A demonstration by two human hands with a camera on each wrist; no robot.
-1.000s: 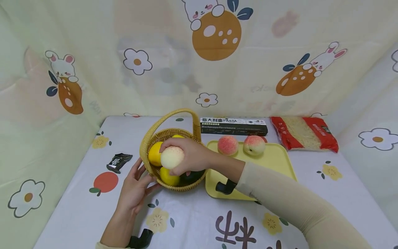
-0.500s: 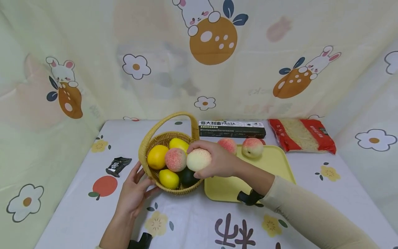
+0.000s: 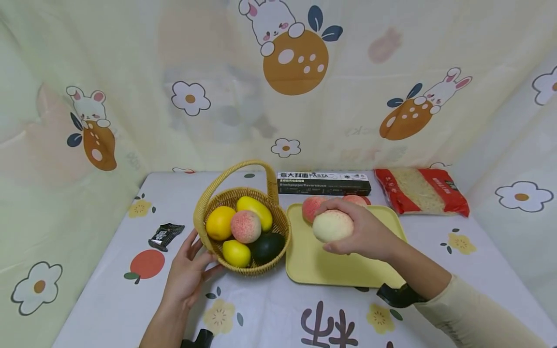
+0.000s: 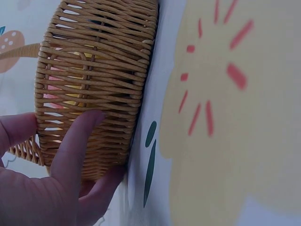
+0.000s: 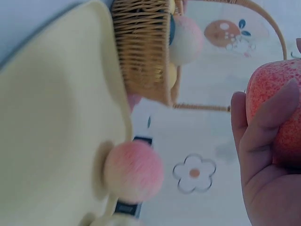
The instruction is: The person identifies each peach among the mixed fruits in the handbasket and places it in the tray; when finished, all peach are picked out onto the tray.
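Right hand clamps peach, tray below; slack grip could drop it. Left hand, spread, touches wicker basket; pushing might tip it.

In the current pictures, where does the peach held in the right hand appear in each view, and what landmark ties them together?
Head: right of centre, the peach in the right hand, seen against the yellow tray.
Left wrist: not in the picture.
Right wrist: at the right edge, partly cut off.
Shared landmark: the wicker basket, upper left in left wrist, top centre in right wrist.
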